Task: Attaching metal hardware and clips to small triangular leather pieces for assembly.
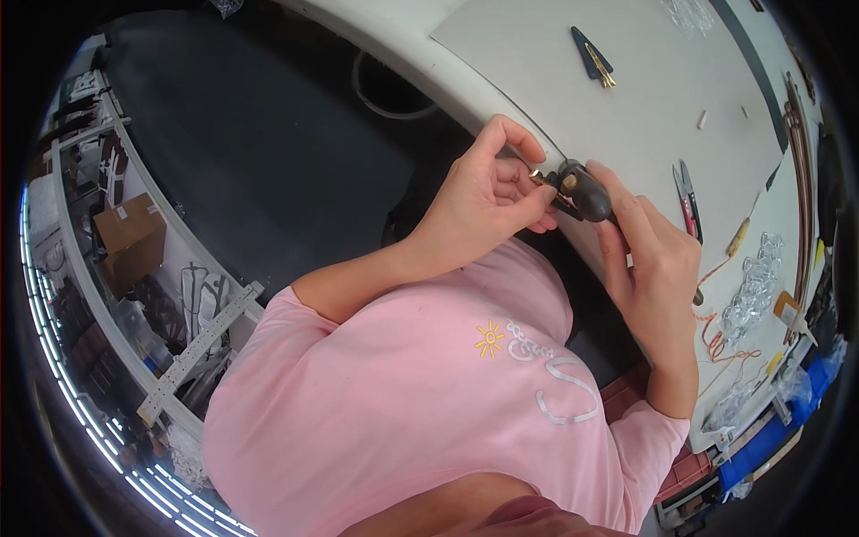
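At table edge — left hand (488, 201) pinches brass pin (540, 177) | right hand (653, 268) grips dark tool (586, 190) (axis up-left)

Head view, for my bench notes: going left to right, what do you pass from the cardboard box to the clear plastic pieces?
Cardboard box → left hand → dark rounded tool handle → right hand → red-handled snips → clear plastic pieces.

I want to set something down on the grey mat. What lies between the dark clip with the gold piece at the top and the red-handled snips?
In the head view, the grey mat between the dark clip and the red-handled snips is bare; a small white piece lies just right of that line.
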A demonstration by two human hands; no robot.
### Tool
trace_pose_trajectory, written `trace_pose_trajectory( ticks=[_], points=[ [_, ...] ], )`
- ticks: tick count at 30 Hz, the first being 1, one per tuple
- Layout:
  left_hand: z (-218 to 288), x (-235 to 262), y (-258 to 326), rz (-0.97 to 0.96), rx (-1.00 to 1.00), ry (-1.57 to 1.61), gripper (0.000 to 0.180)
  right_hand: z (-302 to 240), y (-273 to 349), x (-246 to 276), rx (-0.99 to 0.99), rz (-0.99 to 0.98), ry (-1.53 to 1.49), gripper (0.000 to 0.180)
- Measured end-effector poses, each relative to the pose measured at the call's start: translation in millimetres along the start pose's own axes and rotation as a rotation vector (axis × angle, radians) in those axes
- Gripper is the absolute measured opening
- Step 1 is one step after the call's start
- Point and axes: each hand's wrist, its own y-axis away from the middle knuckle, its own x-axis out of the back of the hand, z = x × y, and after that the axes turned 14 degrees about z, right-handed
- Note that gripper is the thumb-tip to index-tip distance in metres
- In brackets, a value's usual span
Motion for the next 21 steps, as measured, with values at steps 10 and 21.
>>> trace_pose_trajectory(
  ticks=[10, 21],
  points=[
    [4, 5, 2, 0.007, 0.001, 0.010, 0.028, -9, -8, -8, -0.100, 0.011, -0.088, 0.036],
    [3, -5, 0, 0.007, 0.057, -0.015, 0.031, -1, -9, -1, -0.132, 0.128, -0.151, 0.031]
  ],
)
